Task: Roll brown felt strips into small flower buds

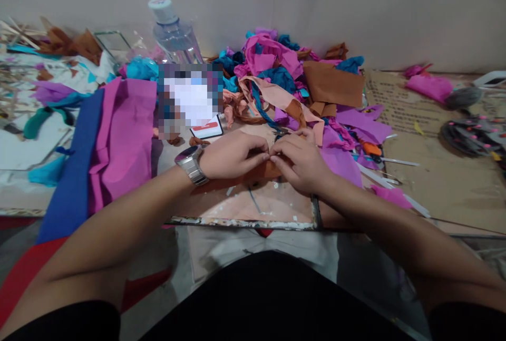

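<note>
My left hand [231, 154] and my right hand [302, 159] meet fingertip to fingertip over a strip of brown fabric [256, 172] that lies on a glass-topped work board [245, 206]. Both hands pinch the strip's upper edge, fingers curled and pressed together. A metal watch [192, 164] sits on my left wrist. What exactly lies under the fingertips is hidden.
A heap of pink, teal, brown and purple fabric scraps [284, 75] lies behind the hands. Folded magenta cloth [124, 135] and blue cloth [75, 172] lie at left. A water bottle [174, 32] stands at the back. Cardboard [435, 172] and dark wire bundles [470, 138] are at right.
</note>
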A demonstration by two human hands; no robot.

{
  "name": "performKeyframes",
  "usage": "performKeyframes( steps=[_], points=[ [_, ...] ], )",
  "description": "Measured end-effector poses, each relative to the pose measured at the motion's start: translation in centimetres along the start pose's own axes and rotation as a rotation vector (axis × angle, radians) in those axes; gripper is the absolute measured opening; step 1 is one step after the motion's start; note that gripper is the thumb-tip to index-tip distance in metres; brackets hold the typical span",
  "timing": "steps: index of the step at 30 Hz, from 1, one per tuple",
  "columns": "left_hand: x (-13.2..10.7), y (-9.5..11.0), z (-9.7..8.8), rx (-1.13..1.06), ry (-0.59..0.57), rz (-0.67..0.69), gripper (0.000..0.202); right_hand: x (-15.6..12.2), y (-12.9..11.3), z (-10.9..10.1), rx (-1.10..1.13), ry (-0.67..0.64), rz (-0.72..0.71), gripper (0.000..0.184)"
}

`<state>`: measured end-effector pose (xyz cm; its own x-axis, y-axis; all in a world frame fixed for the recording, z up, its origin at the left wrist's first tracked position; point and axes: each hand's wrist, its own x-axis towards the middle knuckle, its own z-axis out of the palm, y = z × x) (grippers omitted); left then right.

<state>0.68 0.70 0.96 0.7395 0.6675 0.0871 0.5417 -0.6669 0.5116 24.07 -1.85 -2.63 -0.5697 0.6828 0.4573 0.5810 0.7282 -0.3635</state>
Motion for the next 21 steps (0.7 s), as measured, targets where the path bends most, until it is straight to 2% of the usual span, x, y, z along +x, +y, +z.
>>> performKeyframes(
  steps=[15, 21],
  points=[
    [-0.23, 0.35, 0.46, 0.257, 0.16, 0.072, 0.024, 0.1, 0.04, -0.33, 0.019, 0.022, 0.047, 0.005],
    [-0.24, 0.56, 0.65, 0.328, 0.142, 0.071, 0.024, 0.15, -0.1, -0.31, 0.04, -0.006, 0.046, 0.005]
  ],
)
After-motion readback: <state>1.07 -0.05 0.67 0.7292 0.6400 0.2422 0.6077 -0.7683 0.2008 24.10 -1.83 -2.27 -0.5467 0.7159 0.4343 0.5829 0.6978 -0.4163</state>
